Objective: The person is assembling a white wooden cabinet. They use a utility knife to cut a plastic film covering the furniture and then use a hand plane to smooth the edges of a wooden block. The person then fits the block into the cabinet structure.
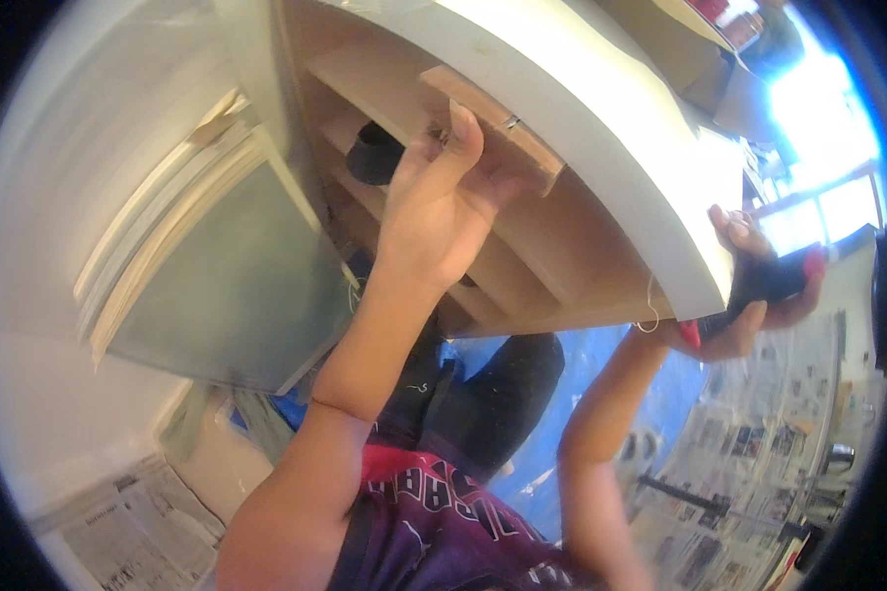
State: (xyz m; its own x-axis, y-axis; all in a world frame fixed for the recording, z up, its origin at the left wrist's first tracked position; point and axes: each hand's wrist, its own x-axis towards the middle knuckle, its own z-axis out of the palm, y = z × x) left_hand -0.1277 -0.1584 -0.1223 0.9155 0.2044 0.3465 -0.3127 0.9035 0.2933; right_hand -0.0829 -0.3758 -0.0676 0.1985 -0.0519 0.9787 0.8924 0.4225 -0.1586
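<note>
My left hand point(439, 202) reaches up under a white curved-edged panel point(601, 108) of a wooden shelf unit. Its thumb presses on a short reddish-brown wood block point(508, 133) lying along the panel's inner edge, and the fingers curl under it, partly hidden. A small dark metal piece shows on the block's edge. At the panel's right end, my right hand point(749, 330) is wrapped round a black-and-red power tool point(769, 281). The tool's exact kind and working tip are hard to make out.
Inside the unit are wooden slats point(532, 251) and a dark round object point(373, 155). Greyish panels point(237, 276) lean against the wall at left. Newspaper point(779, 414) and blue sheeting point(650, 379) cover the floor. A thin string point(650, 305) hangs from the panel's lower corner.
</note>
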